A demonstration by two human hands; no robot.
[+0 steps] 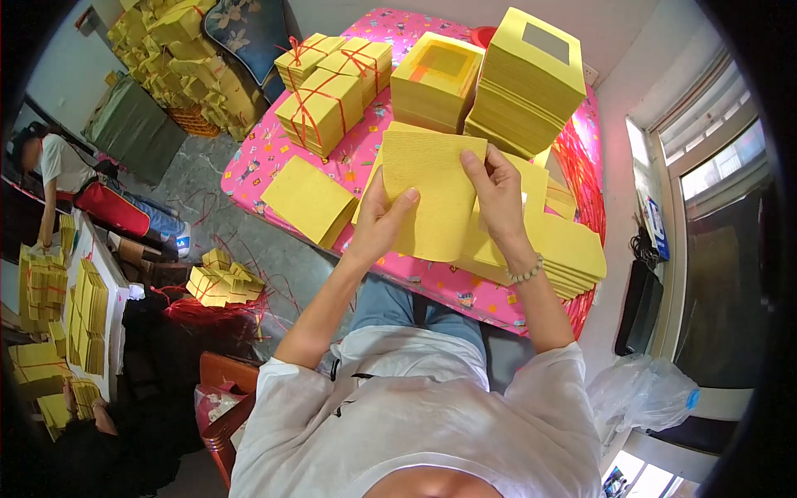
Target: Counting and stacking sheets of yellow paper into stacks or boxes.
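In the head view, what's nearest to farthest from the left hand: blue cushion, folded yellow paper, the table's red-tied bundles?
1. Folded yellow paper: left of the left hand.
2. Red-tied bundles: farther up the table.
3. Blue cushion: left, beyond the table.

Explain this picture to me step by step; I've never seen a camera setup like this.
There is no machine here, only bare human hands: the left hand and the right hand. The single picture comes from a wide fisheye camera worn on the head, looking down, so straight edges bend toward the rim. Together the hands hold ribbed yellow paper, both thumbs on its upper face; whether it is one sheet or several, I can't tell. On the pink patterned table cover lie yellow bundles tied with red, tall yellow stacks, and red strands along the right side.
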